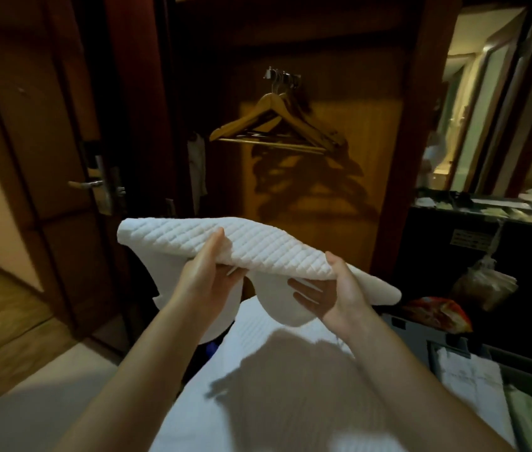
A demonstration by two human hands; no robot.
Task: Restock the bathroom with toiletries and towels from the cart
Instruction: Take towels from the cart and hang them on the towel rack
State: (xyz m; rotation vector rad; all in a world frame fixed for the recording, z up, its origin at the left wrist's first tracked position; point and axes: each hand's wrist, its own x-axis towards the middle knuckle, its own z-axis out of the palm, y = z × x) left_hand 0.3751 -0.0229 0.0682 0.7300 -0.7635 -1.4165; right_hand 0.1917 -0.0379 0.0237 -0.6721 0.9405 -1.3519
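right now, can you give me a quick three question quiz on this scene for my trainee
1. True or false: the left hand and the right hand both hold the quilted white towel.
2. What hangs behind the towel? A) wooden hangers B) an umbrella C) a clock
3. Fill in: the door handle is on the person's ___ side.
Key: 1 true; 2 A; 3 left.
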